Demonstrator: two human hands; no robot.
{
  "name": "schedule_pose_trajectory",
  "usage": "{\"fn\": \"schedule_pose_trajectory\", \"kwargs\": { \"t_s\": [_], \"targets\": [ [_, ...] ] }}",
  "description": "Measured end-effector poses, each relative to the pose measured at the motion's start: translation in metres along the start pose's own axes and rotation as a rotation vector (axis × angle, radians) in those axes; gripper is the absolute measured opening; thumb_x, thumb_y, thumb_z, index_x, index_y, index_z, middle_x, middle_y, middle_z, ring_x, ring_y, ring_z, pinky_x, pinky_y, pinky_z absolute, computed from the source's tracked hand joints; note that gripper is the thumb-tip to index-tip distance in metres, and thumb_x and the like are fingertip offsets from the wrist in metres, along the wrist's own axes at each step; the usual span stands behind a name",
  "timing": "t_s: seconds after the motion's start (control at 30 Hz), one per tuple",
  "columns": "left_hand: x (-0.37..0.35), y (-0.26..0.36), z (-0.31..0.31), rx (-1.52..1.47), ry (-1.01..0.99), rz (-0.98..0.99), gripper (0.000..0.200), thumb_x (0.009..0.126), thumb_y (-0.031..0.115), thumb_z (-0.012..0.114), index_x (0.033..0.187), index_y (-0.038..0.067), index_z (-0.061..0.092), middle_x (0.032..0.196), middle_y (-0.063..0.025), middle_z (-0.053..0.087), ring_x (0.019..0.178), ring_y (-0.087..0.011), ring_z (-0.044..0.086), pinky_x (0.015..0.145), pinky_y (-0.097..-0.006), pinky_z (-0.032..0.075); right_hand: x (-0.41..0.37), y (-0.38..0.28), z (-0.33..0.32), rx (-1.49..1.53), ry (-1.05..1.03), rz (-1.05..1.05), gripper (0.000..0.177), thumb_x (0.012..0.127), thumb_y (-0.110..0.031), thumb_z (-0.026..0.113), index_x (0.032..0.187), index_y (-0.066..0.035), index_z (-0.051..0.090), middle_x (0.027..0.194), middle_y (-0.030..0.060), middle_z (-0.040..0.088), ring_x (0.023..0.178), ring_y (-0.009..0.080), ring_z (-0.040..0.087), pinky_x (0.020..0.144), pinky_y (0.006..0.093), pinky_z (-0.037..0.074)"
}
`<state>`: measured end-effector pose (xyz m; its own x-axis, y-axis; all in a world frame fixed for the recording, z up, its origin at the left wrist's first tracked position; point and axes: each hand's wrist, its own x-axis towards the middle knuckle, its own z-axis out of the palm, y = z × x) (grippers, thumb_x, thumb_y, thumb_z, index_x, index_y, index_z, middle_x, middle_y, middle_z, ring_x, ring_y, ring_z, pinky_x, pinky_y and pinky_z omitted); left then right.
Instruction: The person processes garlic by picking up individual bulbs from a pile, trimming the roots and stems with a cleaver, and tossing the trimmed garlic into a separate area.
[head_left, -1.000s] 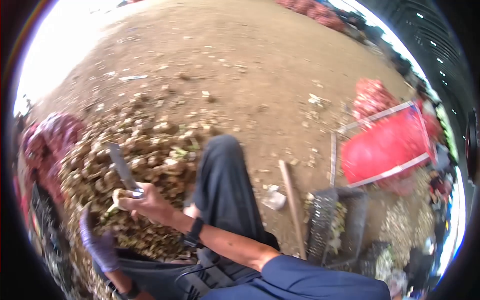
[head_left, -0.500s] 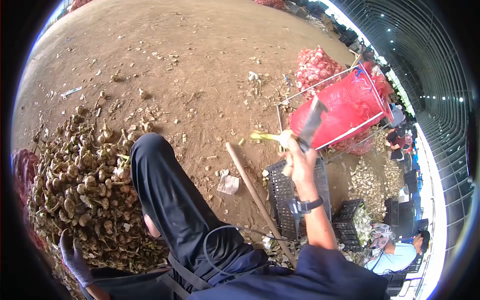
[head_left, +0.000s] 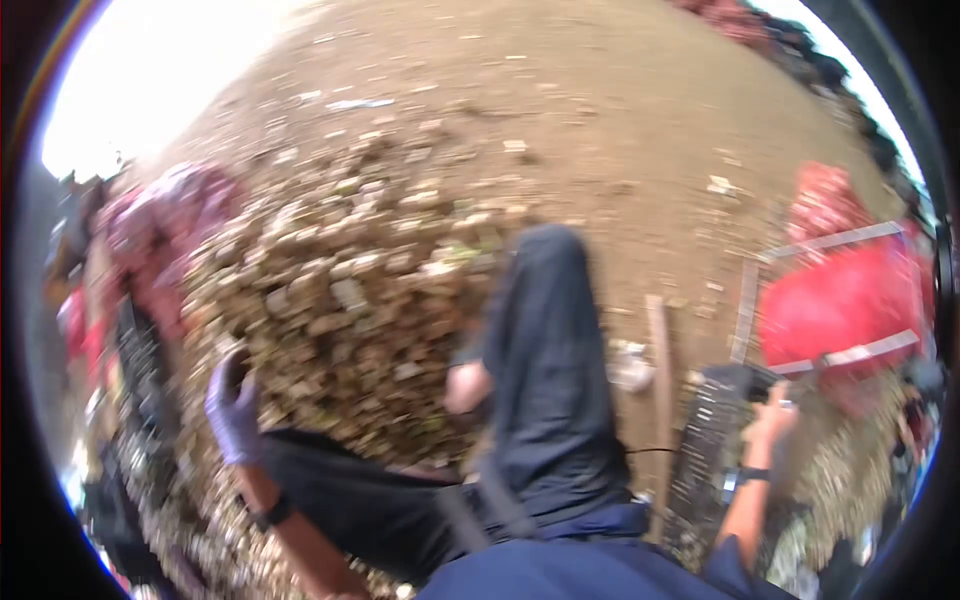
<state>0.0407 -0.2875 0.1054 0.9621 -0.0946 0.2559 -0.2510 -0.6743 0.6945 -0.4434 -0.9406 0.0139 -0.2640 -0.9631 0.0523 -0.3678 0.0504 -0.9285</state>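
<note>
**Right hand down from the red sack to the crate – view swung back left**

Half a second ago the right hand (head_left: pixel 775 415) was raised in front of the red mesh sack (head_left: pixel 840 300) with a blade and a bulb. It now sits lower, over the near rim of the black crate (head_left: pixel 705 440). The whole frame is motion-blurred.

Surface: bare brown dirt floor (head_left: pixel 600 120), outdoors, scattered with pale scraps. The upper left is washed out by glare. The pile of bulbs (head_left: pixel 350 300) lies left of centre, running up to the dark trouser leg (head_left: pixel 550 350). A wooden stick (head_left: pixel 658 370) lies on the ground between the leg and the crate. The red sack stands just beyond the crate, held in a pale frame.

Hands: well apart, one on each side of the leg.
- The left hand (head_left: pixel 232 410), in a purple glove, is at the near-left edge of the pile with its fingers pointing up. Whether it grips anything cannot be told.
- The right forearm rises from the lower right, with a dark wristband (head_left: pixel 752 474) on the wrist. There is a dark shape at the fingers – blur hides whether they close on it.
</note>
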Motion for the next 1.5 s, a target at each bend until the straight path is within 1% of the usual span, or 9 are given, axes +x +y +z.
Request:
{"fn": "schedule_pose_trajectory", "kwargs": {
  "t_s": [0.13, 0.37, 0.53, 0.83, 1.07, 1.23, 1.27, 1.37, 1.5],
  "targets": [
    [-0.005, -0.03, -0.063, -0.11, 0.071, -0.214, 0.031, 0.092, 0.012, 0.07, 0.12, -0.001, 0.066, 0.106, -0.006, 0.07, 0.093, -0.0106, 0.062, 0.081, -0.0265, 0.052, -0.054, -0.109, 0.107, 0.271, -0.464, -0.187, 0.03, 0.098, -0.035, 0.067, 0.086, -0.008, 0.064, 0.057, -0.0078, 0.042, 0.045, 0.0032, 0.037, 0.052, 0.0251, 0.047],
    [-0.05, -0.158, -0.115, 0.022, 0.039, -0.517, 0.032, 0.091, 0.017, 0.069, 0.12, 0.002, 0.067, 0.094, -0.0056, 0.07, 0.075, -0.0085, 0.06, 0.067, -0.0248, 0.049, -0.319, -0.295, 0.236, 0.79, -1.302, -0.1, 0.039, 0.096, -0.041, 0.067, 0.098, -0.002, 0.063, 0.082, 0.0083, 0.066, 0.048, 0.0059, 0.051, 0.053, 0.0318, 0.059],
    [-0.049, -0.255, -0.062, -0.104, 0.228, -0.402, 0.04, 0.09, 0.016, 0.071, 0.126, 0.0, 0.063, 0.102, -0.0102, 0.071, 0.084, -0.0129, 0.064, 0.076, -0.0266, 0.054, -0.484, -0.283, 0.276, 0.717, -1.885, 0.232, 0.022, 0.098, -0.023, 0.067, 0.088, -0.004, 0.064, 0.079, 0.0082, 0.068, 0.046, 0.0072, 0.055, 0.06, 0.0346, 0.064],
    [0.031, -0.311, -0.01, 0.672, 0.009, -0.359, 0.06, 0.08, 0.02, 0.07, 0.138, 0.01, 0.053, 0.132, -0.0154, 0.059, 0.122, -0.0367, 0.053, 0.104, -0.0456, 0.045, -0.569, -0.133, 0.288, 0.113, -1.776, 0.627, 0.025, 0.098, -0.029, 0.068, 0.087, -0.008, 0.06, 0.071, 0.0012, 0.061, 0.044, 0.0069, 0.05, 0.061, 0.0369, 0.062],
    [0.063, -0.309, 0.018, 0.448, -0.032, -0.673, 0.063, 0.082, 0.015, 0.068, 0.141, 0.004, 0.049, 0.131, -0.0221, 0.062, 0.123, -0.04, 0.057, 0.106, -0.0429, 0.045, -0.565, -0.123, 0.295, 0.043, -1.775, 0.621, 0.029, 0.096, -0.029, 0.07, 0.083, -0.005, 0.061, 0.071, 0.0013, 0.061, 0.044, 0.0064, 0.049, 0.063, 0.038, 0.063],
    [0.054, -0.332, 0.017, 0.315, 0.129, -0.576, 0.037, 0.084, 0.015, 0.059, 0.118, 0.0, 0.065, 0.113, -0.0251, 0.068, 0.103, -0.039, 0.066, 0.09, -0.0411, 0.051, -0.562, -0.121, 0.292, 0.073, -1.789, 0.705, 0.031, 0.093, -0.029, 0.074, 0.089, -0.001, 0.06, 0.069, 0.002, 0.059, 0.042, 0.0077, 0.048, 0.058, 0.0338, 0.062],
    [0.049, -0.357, 0.023, 0.284, 0.149, -0.562, 0.025, 0.084, 0.014, 0.056, 0.102, 0.0, 0.066, 0.089, -0.0188, 0.068, 0.078, -0.0311, 0.064, 0.072, -0.0395, 0.05, -0.562, -0.123, 0.29, 0.077, -1.788, 0.702, 0.031, 0.093, -0.028, 0.074, 0.089, -0.002, 0.059, 0.069, 0.002, 0.058, 0.042, 0.0077, 0.048, 0.058, 0.0335, 0.062],
    [0.039, -0.329, 0.001, -0.202, 0.104, -0.793, 0.02, 0.09, 0.024, 0.057, 0.09, 0.005, 0.065, 0.071, -0.0032, 0.058, 0.065, -0.0121, 0.048, 0.059, -0.0319, 0.041, -0.559, -0.129, 0.286, 0.101, -1.786, 0.694, 0.03, 0.093, -0.028, 0.074, 0.089, -0.002, 0.058, 0.068, 0.0019, 0.058, 0.041, 0.0076, 0.048, 0.056, 0.0325, 0.061],
    [0.026, -0.223, -0.046, -0.458, 0.057, -0.767, 0.04, 0.094, 0.032, 0.07, 0.126, 0.008, 0.065, 0.078, 0.0076, 0.054, 0.059, -0.0044, 0.044, 0.051, -0.0231, 0.035, -0.556, -0.132, 0.28, 0.145, -1.82, 0.657, 0.03, 0.094, -0.028, 0.073, 0.088, -0.003, 0.058, 0.068, 0.002, 0.058, 0.042, 0.0077, 0.049, 0.054, 0.0299, 0.06]
  ]
}}
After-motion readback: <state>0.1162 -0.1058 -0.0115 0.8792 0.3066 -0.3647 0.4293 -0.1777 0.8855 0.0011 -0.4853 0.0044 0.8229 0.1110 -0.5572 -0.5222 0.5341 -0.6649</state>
